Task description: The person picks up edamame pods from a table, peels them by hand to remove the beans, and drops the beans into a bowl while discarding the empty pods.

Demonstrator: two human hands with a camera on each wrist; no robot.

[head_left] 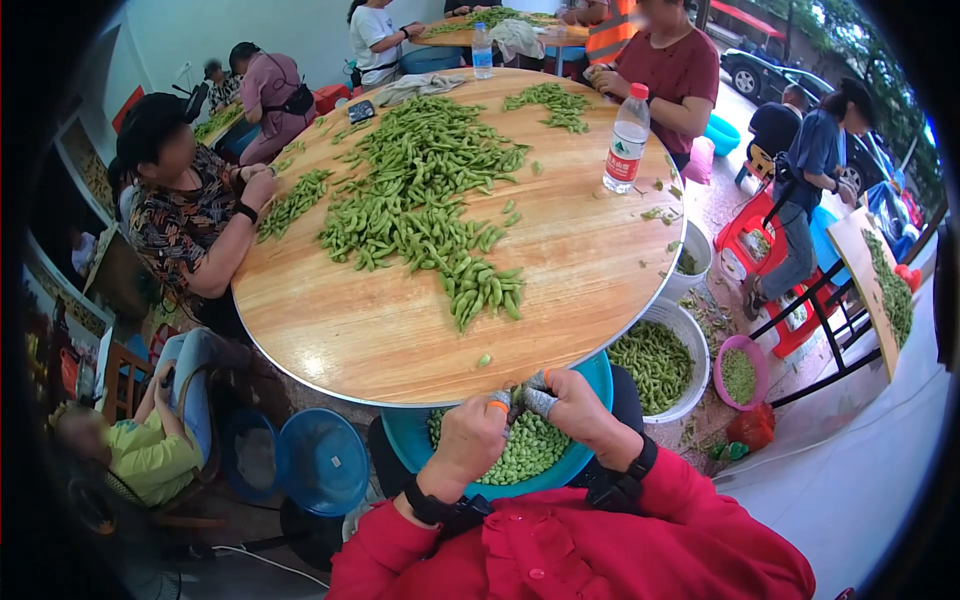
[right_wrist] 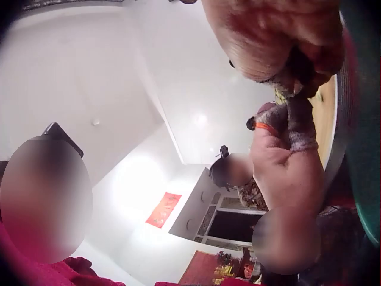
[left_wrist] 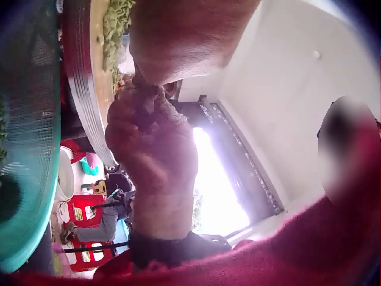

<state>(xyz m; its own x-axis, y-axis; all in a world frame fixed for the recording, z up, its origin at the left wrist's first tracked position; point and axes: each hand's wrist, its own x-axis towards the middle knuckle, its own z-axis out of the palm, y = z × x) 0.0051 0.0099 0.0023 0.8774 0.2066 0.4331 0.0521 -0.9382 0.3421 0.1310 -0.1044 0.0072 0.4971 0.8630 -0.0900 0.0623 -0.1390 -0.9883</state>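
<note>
Both hands meet at the near edge of a round wooden table (head_left: pixel 400 340), their thumbs and fingers drawn together. Grey finger covers with orange bands show on the fingers. My left hand (head_left: pixel 468 440) and my right hand (head_left: pixel 583 412) pinch a green soybean pod (head_left: pixel 517 396) between them, mostly hidden by the fingertips. Below them, a teal basin (head_left: pixel 597 385) holds many shelled green beans (head_left: pixel 525 450). A large heap of soybean pods (head_left: pixel 410 170) spreads over the table, its tip reaching toward the hands. One loose bean (head_left: pixel 484 360) lies near the table's edge.
A white basket (head_left: pixel 697 345) of pods stands on the floor at right, beside a pink basin (head_left: pixel 762 385). A water bottle (head_left: pixel 627 140) stands on the table. Blue basins (head_left: pixel 325 460) lie at left. Other people sit around this table and others.
</note>
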